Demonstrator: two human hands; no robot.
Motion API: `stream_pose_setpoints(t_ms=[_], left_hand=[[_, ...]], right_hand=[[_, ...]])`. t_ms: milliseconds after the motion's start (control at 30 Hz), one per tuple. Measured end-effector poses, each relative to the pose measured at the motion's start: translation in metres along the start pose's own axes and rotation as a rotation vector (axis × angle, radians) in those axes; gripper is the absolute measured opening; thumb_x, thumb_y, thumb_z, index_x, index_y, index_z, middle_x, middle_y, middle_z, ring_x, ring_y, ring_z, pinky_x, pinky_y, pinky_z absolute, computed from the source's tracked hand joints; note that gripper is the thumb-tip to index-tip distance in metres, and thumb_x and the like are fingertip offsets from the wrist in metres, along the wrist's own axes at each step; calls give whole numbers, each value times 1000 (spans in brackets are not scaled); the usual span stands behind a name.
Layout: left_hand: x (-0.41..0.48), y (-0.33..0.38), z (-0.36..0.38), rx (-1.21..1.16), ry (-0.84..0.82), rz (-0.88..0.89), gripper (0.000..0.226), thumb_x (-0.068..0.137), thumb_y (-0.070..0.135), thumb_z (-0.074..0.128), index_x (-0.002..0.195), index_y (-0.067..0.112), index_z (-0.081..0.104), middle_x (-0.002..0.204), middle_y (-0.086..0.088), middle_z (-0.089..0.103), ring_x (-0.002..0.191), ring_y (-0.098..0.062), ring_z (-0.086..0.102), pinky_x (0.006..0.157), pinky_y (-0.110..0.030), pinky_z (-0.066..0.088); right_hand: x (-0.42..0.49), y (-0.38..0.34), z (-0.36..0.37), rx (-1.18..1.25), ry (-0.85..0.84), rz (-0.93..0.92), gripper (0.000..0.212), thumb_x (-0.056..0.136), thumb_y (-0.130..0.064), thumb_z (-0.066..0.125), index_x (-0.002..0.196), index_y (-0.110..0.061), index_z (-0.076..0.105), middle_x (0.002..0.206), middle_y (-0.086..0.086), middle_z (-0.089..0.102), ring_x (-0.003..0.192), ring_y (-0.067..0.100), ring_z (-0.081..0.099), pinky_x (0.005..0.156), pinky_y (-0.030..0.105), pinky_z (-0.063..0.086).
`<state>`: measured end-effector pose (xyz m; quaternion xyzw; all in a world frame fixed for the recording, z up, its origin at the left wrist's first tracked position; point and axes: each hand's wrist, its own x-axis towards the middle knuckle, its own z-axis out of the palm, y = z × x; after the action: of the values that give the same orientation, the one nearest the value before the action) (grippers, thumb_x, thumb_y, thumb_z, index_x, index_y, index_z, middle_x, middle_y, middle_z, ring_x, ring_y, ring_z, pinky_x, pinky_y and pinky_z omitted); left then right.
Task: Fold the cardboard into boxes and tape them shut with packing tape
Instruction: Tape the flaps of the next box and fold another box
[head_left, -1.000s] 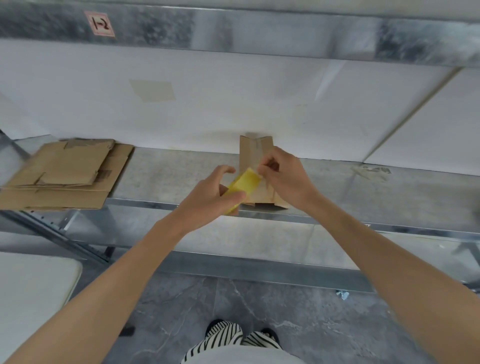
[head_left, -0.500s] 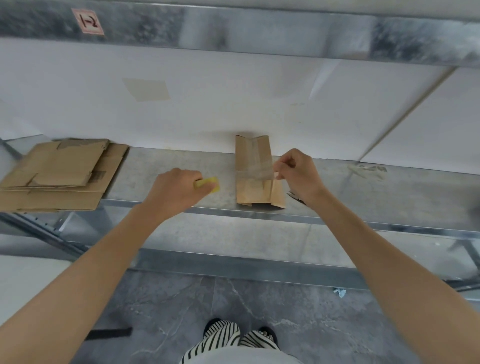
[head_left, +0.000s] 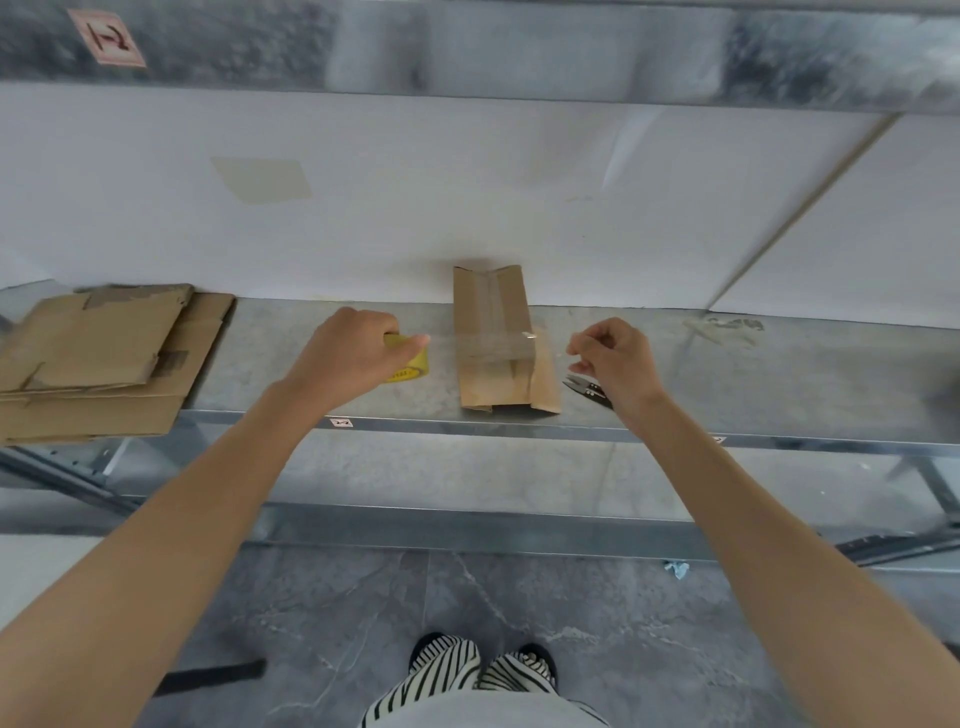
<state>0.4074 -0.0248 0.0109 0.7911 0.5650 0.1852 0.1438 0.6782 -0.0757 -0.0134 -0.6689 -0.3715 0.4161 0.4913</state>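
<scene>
A narrow folded cardboard box (head_left: 491, 306) lies on the metal shelf (head_left: 779, 384), its far end against the white wall. A strip of clear tape (head_left: 493, 347) runs across its middle. My left hand (head_left: 348, 358) grips a yellow roll of packing tape (head_left: 413, 364) that rests on the shelf just left of the box. My right hand (head_left: 615, 358) hovers a little right of the box, clear of it, with fingers curled and thumb near the forefinger. Nothing shows between its fingers.
A stack of flat cardboard sheets (head_left: 98, 358) lies at the shelf's left end, overhanging the front edge. Small black snips (head_left: 587, 387) lie on the shelf under my right hand. A crumpled bit of clear tape (head_left: 727, 327) sits farther right. Another shelf beam (head_left: 467, 47) runs overhead.
My left hand carried the yellow tape roll from in front of the box down to the shelf on its left. My right hand let go of the box and drew away to the right.
</scene>
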Motion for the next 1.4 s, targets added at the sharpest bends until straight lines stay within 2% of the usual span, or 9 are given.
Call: stream_pose_setpoints(t_ms=[133,467,833,967,1033,1100,1200,1300,1400], left_hand=[[7,-4,7,40,-29,-20,52,88,47,57,63,2,56,62,-15,54,57,-25,48,53,-30,32],[13,-11,44,18,-147,-105,47,88,47,57,57,13,51,57,-6,52,55,-20,49,51,-27,30],[15,1,65,84,-142,-75,42,90,40,54,62,9,54,52,-1,47,50,-18,45,51,-27,32],[15,2,64,80,-117,-84,42,90,40,55,61,10,51,51,-1,45,51,-19,44,50,-26,28],[15,2,64,81,-113,-89,42,90,42,55,64,9,54,52,0,46,53,-20,46,51,-27,28],[15,2,64,78,-112,-97,40,91,44,55,68,11,56,54,1,48,54,-19,48,52,-27,29],[14,3,63,89,-123,-99,38,92,45,52,74,12,59,60,-1,55,59,-20,53,54,-27,31],[12,6,61,75,-168,-126,33,93,45,48,84,15,60,67,1,58,62,-19,55,54,-26,35],[9,9,56,-10,-233,-185,24,92,40,47,105,24,59,80,3,62,64,-12,55,58,-27,37]], right_hand=[[5,5,0,-6,-19,18,16,89,-2,57,75,-10,53,76,4,62,62,14,55,68,25,55],[21,35,20,-64,-56,134,15,90,-3,56,78,-10,52,75,3,55,66,12,54,70,28,53],[20,49,51,-313,-100,113,8,93,-6,38,90,-13,36,79,-1,41,67,14,38,54,25,31],[11,51,55,-316,6,14,18,91,-2,39,102,-14,47,97,1,53,86,19,52,68,31,47],[1,43,57,-273,63,-100,29,91,2,35,108,-11,55,107,1,56,96,18,54,81,31,49],[-8,36,58,-219,74,-186,35,90,1,34,112,-12,59,107,1,60,96,16,56,82,30,50],[-7,26,65,-302,13,-234,33,91,-18,41,122,-18,52,105,3,63,92,21,60,80,42,53],[3,11,70,-585,-72,-172,62,88,-52,48,140,-22,34,125,4,55,107,24,56,89,43,49],[9,-9,81,-853,-77,-163,87,78,-72,50,139,-14,31,136,6,39,122,28,44,92,42,41]])
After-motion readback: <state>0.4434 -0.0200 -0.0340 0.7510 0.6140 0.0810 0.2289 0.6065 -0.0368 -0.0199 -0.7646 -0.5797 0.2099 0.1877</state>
